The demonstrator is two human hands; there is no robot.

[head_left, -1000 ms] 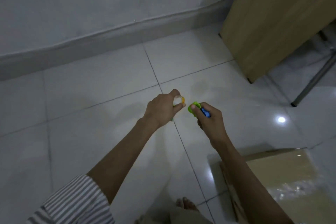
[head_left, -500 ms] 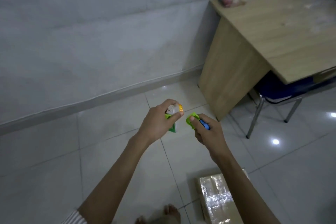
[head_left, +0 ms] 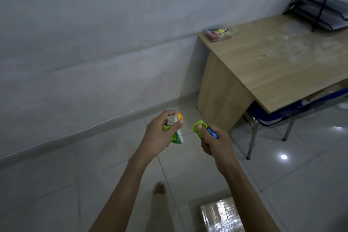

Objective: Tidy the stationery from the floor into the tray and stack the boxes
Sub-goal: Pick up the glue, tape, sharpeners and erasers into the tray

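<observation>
My left hand (head_left: 157, 135) is closed around a small bundle of stationery (head_left: 176, 130): a white and orange piece on top, green pieces below. My right hand (head_left: 212, 142) grips a bright green item (head_left: 198, 127) and a blue one (head_left: 211, 133). Both hands hang in the air above the floor, a short gap between them. A clear tray (head_left: 219, 34) holding colourful small items sits on the far left corner of the wooden desk (head_left: 273, 62). A cardboard box (head_left: 222, 216) wrapped in shiny tape lies on the floor under my right forearm.
A black mesh paper rack (head_left: 322, 0) stands at the desk's back right. A blue chair (head_left: 267, 118) with metal legs is tucked under the desk. A grey wall and skirting run along the left. My bare foot (head_left: 159, 189) rests on the glossy white floor tiles.
The view has risen from the floor, bringing the desk top, tray and paper rack into sight. Both hands have lifted with the stationery still held.
</observation>
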